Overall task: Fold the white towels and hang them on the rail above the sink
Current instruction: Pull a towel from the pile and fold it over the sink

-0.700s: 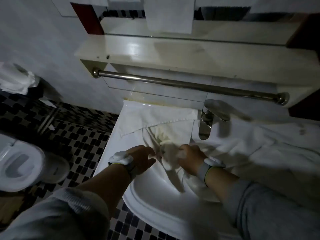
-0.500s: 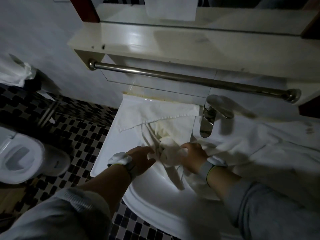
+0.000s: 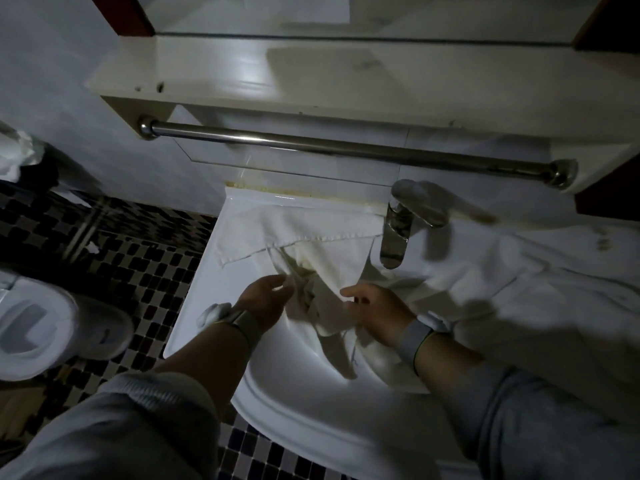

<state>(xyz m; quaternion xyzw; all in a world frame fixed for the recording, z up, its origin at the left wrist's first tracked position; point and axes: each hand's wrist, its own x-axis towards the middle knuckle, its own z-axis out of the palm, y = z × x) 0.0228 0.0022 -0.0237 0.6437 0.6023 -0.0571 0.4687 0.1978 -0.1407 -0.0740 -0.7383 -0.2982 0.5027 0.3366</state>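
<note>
Lying crumpled in frame centre: small white towel point(image 3: 304, 237), soft woven cloth, hemmed edge, yellowish stain near the middle, draping from the sink's back ledge down into the glossy white ceramic sink point(image 3: 294, 407), curved front rim. Spreading over the right side of frame: larger white towel point(image 3: 512, 271), wrinkled, covering the counter beside the tap. Running across upper centre above the basin: round polished metal rail point(image 3: 346, 150), bare, fixed under a pale shelf point(image 3: 311, 77). Standing right of centre: chrome faucet point(image 3: 398, 230), flat lever. Pinching a bunched fold of the small towel: left hand point(image 3: 266, 299), fingers partly curled. Gripping the same bunch from the other side: right hand point(image 3: 374, 313), fingers curled loosely. Showing lower left: black-and-white mosaic floor point(image 3: 138, 265), white toilet point(image 3: 41, 317).
</note>
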